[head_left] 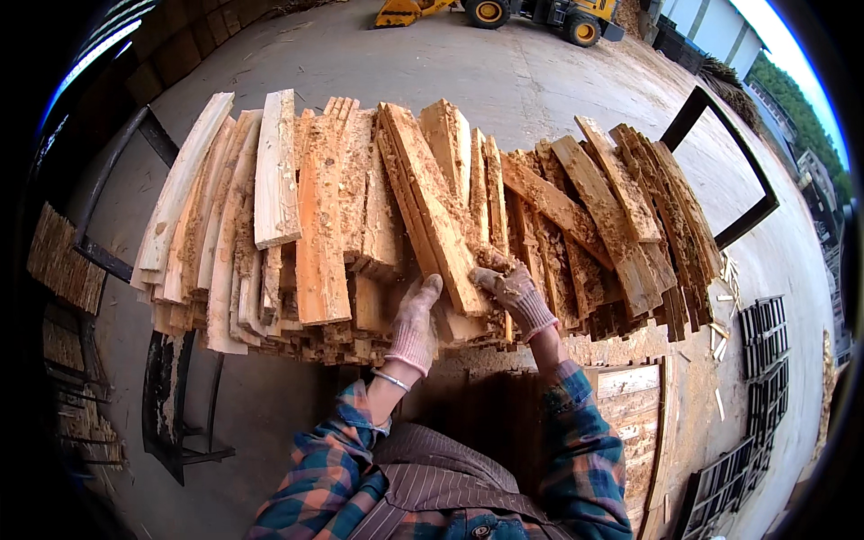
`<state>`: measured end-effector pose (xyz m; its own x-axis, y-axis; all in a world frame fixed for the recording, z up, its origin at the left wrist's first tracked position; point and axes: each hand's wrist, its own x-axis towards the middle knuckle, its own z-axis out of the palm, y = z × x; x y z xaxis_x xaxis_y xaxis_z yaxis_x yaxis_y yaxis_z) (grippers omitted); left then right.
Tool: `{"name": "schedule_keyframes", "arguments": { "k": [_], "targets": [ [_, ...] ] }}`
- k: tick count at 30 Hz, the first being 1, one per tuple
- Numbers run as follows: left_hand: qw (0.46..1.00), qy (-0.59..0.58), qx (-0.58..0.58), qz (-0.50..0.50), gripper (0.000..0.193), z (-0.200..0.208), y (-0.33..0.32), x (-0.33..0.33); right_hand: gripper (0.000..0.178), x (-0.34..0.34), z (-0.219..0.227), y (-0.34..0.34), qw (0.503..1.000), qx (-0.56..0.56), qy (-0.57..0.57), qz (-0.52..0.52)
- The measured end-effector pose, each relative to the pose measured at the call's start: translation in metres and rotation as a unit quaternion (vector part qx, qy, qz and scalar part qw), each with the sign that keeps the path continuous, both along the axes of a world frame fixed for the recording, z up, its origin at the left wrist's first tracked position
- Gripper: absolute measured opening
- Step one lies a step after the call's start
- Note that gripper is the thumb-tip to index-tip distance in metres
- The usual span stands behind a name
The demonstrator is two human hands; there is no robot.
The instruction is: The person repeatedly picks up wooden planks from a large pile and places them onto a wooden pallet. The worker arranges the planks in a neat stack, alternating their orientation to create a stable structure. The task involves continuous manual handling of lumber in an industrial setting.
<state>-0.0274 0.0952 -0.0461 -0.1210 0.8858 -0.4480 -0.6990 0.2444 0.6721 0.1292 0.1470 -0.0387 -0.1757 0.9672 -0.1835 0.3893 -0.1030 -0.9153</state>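
Note:
A few rough wooden boards (441, 229) lie slanted on top of a wide pile, their near end between my two gloved hands. My left hand (414, 326) is closed at the boards' near left corner, thumb up along their side and the other fingers hidden beneath. On the other side, my right hand (518, 295) is closed on the same boards, its thumb on their right edge. Both knit gloves are dusty, and wood crumbs cling to the right one. Bark and sawdust coat many boards around them, including a broad orange-brown board (321, 234) to the left.
Black metal frames (769, 202) rise at both ends of the pile. More stacked boards (630, 405) stand low on my right, near black racks (763, 337). A yellow wheel loader (531, 11) is parked across the concrete floor (360, 54). Wood scraps lie about at right.

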Motion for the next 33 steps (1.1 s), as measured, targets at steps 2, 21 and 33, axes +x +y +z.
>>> {"name": "schedule_keyframes", "arguments": {
  "k": [2,21,33],
  "targets": [
    [0.999,0.001,0.008,-0.043,0.031,0.012,-0.001,0.007,0.06,0.0,-0.002,-0.002,0.985,-0.029,0.166,-0.024],
    [0.988,0.011,0.095,-0.124,0.061,-0.053,-0.05,0.041,0.094,0.081,0.034,-0.131,0.989,-0.047,0.101,0.099],
    [0.919,-0.106,0.181,-0.333,0.069,-0.021,-0.145,0.223,0.088,0.217,0.034,-0.409,0.964,0.052,-0.147,-0.215]
  ]
}}
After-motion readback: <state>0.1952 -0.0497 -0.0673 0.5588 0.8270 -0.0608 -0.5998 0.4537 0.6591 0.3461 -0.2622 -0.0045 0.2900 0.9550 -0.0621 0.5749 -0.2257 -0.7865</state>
